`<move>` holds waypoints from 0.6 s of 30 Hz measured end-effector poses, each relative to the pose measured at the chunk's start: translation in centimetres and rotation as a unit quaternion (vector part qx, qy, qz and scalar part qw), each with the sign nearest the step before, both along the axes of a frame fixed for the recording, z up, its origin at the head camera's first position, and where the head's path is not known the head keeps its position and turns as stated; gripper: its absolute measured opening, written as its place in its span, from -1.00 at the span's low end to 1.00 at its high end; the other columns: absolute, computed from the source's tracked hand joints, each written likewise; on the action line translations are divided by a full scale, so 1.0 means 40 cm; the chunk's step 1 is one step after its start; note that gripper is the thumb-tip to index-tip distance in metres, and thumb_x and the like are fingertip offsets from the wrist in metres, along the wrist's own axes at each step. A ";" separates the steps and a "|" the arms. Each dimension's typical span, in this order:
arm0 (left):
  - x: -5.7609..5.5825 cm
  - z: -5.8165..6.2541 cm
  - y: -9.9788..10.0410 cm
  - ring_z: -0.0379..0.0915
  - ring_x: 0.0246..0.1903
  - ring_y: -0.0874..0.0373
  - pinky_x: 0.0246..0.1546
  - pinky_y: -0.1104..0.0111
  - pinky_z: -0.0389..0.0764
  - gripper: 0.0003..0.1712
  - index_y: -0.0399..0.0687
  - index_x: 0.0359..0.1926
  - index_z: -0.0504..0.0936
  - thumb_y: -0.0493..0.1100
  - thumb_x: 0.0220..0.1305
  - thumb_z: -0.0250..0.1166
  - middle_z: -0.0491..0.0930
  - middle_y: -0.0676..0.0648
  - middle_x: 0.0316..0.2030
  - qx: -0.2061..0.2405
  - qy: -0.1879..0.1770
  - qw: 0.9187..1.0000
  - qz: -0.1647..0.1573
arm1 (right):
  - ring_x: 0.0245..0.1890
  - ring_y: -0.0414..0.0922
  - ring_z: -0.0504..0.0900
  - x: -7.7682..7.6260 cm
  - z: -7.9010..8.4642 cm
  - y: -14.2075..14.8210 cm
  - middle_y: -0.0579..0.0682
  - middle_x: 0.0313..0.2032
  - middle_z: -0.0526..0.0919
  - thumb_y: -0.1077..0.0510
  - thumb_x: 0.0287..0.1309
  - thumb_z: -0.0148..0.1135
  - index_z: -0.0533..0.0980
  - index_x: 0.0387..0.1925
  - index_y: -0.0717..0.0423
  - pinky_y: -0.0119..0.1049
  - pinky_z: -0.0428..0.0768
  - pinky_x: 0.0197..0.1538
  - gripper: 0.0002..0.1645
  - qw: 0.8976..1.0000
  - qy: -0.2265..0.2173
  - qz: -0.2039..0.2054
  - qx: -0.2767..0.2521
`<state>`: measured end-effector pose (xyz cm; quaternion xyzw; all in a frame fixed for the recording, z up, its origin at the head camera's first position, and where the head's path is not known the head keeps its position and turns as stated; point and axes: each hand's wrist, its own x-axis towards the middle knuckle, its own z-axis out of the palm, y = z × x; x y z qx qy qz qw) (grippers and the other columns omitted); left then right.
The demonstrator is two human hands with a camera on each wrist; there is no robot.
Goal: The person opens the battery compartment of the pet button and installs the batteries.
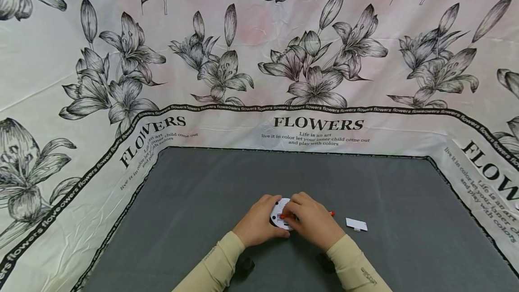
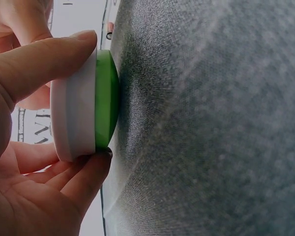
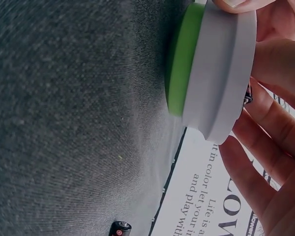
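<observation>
A round white device (image 1: 277, 214) with a green face (image 2: 106, 98) stands with its perforated back and open battery compartment towards me. My left hand (image 1: 257, 222) grips it by the rim, thumb on one side and fingers on the other. At the compartment, my right hand (image 1: 314, 221) pinches a small battery (image 1: 283, 216) with a red end; the fingers hide most of it. In the right wrist view, a dark battery end (image 3: 248, 94) shows beside the device's back. Another battery (image 1: 332, 213) lies on the cloth behind the right hand.
A small white battery cover (image 1: 357, 224) with a tab lies on the grey cloth (image 1: 194, 193), right of the right hand. The cloth's border (image 1: 227, 125) is white with printed flowers and lettering.
</observation>
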<state>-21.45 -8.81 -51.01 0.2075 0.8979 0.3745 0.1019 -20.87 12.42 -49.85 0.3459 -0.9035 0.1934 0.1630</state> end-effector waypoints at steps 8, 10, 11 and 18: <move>0.004 0.004 0.003 0.51 0.18 0.11 0.20 0.22 0.61 0.13 -0.09 0.64 0.32 0.13 0.19 0.68 0.47 -0.09 0.43 0.003 0.001 1.000 -0.003 | -0.19 -0.27 0.54 0.000 0.002 0.002 -0.26 -0.28 0.62 0.14 0.16 0.66 0.72 -0.30 -0.18 -0.36 0.64 -0.22 -0.79 1.000 -0.009 -0.004 -0.003; 0.005 0.004 0.005 0.51 0.18 0.11 0.19 0.22 0.61 0.14 -0.10 0.64 0.32 0.13 0.18 0.68 0.47 -0.09 0.43 0.004 0.001 1.000 -0.002 | -0.17 -0.27 0.55 0.002 0.003 0.005 -0.27 -0.27 0.62 0.11 0.18 0.65 0.71 -0.30 -0.19 -0.35 0.64 -0.22 -0.81 1.000 -0.014 -0.007 -0.003; 0.005 0.005 0.005 0.51 0.17 0.11 0.19 0.22 0.61 0.14 -0.10 0.63 0.33 0.12 0.17 0.69 0.47 -0.09 0.42 0.004 0.001 1.000 -0.001 | -0.16 -0.27 0.55 0.003 0.004 0.006 -0.27 -0.26 0.63 0.10 0.19 0.64 0.71 -0.30 -0.20 -0.35 0.64 -0.21 -0.81 1.000 -0.017 -0.010 -0.003; 0.005 0.006 0.003 0.51 0.18 0.11 0.22 0.19 0.61 0.14 -0.11 0.63 0.34 0.14 0.16 0.69 0.48 -0.08 0.41 -0.001 0.003 1.000 0.004 | -0.07 -0.22 0.64 0.013 0.019 0.030 -0.22 -0.11 0.71 0.08 0.14 0.68 0.71 -0.30 -0.21 -0.20 0.72 -0.11 -0.78 0.998 -0.027 -0.057 -0.009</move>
